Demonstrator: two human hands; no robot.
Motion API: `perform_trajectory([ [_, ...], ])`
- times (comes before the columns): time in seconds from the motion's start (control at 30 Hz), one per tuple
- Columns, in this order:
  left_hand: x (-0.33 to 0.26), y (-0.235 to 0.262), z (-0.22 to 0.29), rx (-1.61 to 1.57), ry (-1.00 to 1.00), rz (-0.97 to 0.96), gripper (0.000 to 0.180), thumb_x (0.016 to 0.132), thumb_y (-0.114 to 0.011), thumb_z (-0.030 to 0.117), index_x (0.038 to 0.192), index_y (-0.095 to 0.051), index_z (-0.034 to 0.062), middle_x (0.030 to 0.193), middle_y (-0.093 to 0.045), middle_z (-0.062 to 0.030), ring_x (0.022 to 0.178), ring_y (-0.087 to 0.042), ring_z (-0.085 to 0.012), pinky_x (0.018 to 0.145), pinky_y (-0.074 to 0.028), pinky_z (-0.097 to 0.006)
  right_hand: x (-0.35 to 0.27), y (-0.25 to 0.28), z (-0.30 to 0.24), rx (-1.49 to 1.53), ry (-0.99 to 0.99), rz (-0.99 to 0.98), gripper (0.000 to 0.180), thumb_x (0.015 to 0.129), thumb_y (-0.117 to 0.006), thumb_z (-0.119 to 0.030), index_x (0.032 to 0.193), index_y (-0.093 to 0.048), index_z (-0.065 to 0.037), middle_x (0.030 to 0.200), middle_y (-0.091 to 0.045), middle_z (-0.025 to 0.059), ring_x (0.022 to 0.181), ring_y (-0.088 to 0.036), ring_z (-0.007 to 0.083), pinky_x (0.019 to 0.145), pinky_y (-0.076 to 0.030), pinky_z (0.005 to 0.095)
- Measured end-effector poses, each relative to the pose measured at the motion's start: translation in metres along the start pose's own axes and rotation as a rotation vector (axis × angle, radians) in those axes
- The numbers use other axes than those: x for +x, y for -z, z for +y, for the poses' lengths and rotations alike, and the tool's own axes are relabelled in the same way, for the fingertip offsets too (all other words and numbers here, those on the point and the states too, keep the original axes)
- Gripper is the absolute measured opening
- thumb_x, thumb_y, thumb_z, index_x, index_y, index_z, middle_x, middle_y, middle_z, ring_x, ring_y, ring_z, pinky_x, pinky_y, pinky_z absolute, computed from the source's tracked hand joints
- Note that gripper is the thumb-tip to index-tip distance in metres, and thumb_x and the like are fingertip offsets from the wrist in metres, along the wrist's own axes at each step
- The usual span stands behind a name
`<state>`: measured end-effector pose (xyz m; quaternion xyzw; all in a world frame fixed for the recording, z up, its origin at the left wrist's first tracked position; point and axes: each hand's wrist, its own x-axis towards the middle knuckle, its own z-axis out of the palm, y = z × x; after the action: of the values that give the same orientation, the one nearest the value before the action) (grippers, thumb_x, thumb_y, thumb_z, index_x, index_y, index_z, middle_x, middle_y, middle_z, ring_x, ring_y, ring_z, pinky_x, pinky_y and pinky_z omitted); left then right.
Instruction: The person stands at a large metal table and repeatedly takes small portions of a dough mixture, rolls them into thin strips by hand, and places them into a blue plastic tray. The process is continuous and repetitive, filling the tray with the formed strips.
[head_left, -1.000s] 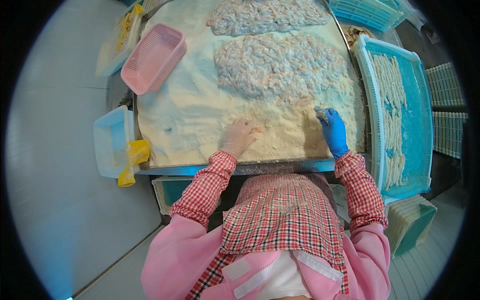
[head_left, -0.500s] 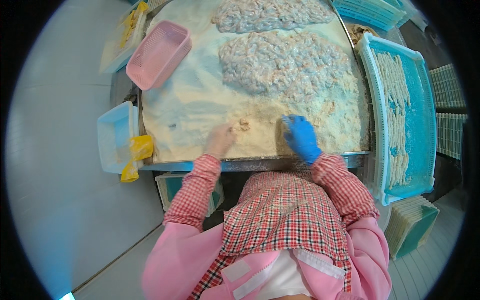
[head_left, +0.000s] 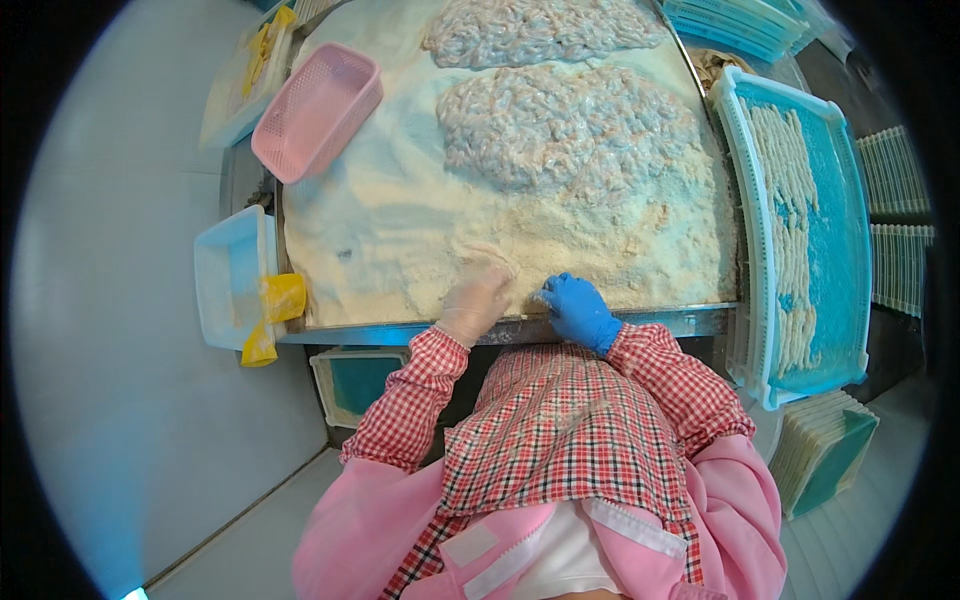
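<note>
We observe both hands at the near edge of the surface (head_left: 650, 323), working in the pale powder (head_left: 375, 245) spread over it. The left hand (head_left: 478, 300), in a clear glove, lies on the powder, fingers pointing forward and partly bent; they are blurred, and we cannot tell how far open it is or whether anything is under them. The right hand (head_left: 578, 312), in a blue glove, is just beside it, near the metal rim, fingers curled in toward the left hand; we cannot tell if it grips anything. Forward of the hands, well apart from both, we note the near pile (head_left: 570, 130) of glossy, pinkish-white pieces, lying on the powder, its closer margin dusted. The far pile (head_left: 540, 30) sits beyond it. A pink basket (head_left: 338, 132) stands tilted in our view at the far left of the powder. Along the right side we record a blue tray (head_left: 842, 260) with coated strips (head_left: 795, 240) laid in its left half. At the left, a yellow cloth-like item (head_left: 282, 297) hangs over the edge of a tub (head_left: 212, 285).
</note>
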<state>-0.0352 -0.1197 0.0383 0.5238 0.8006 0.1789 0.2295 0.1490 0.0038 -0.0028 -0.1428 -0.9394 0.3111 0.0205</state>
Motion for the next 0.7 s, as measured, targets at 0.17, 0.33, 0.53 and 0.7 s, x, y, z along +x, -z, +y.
perform_trajectory([
  [0.17, 0.021, 0.016, 0.008, 0.086, 0.581, -0.289, 0.030, 0.076, -0.067, 0.028, 0.100, -0.067, 0.0098, 0.101, -0.065, -0.0117, 0.092, -0.062, -0.0295, 0.079, -0.049, -0.041, 0.002, -0.008, 0.023, 0.129, -0.221, 0.282, 0.032, 0.080, -0.057, -0.006, 0.112, -0.062, -0.007, 0.097, -0.062, 0.0147, 0.088, -0.058, 0.0345, 0.075, -0.048, 0.0412],
  [0.33, 0.023, -0.063, 0.016, 0.163, 0.067, 0.201, 0.030, 0.073, -0.067, 0.020, 0.102, -0.066, 0.0110, 0.097, -0.062, -0.0113, 0.094, -0.058, -0.0302, 0.082, -0.045, -0.040, 0.030, -0.051, 0.047, 1.584, -0.654, 0.212, 0.021, 0.092, -0.057, -0.022, 0.097, -0.064, -0.003, 0.080, -0.062, 0.0067, 0.072, -0.058, 0.0207, 0.064, -0.047, 0.0365],
  [0.53, 0.028, -0.057, 0.047, -0.081, 0.101, 0.356, 0.039, 0.085, -0.055, 0.021, 0.124, -0.056, 0.0136, 0.119, -0.055, -0.0119, 0.112, -0.050, -0.0270, 0.098, -0.038, -0.041, 0.044, -0.049, 0.047, 1.842, -0.649, 0.300, 0.033, 0.095, -0.053, -0.036, 0.109, -0.058, -0.006, 0.099, -0.059, 0.0017, 0.081, -0.053, 0.0138, 0.065, -0.043, 0.0283],
  [0.7, 0.054, -0.055, 0.088, -0.102, 0.032, 0.282, 0.053, 0.098, -0.034, 0.036, 0.144, -0.034, 0.0089, 0.153, -0.020, -0.0146, 0.143, -0.014, -0.0276, 0.117, -0.008, -0.045, 0.064, -0.014, -0.043, 2.159, -0.215, 0.975, 0.058, 0.099, -0.041, -0.040, 0.145, -0.028, -0.007, 0.148, -0.032, 0.0077, 0.130, -0.038, 0.0223, 0.101, -0.038, 0.0358],
])
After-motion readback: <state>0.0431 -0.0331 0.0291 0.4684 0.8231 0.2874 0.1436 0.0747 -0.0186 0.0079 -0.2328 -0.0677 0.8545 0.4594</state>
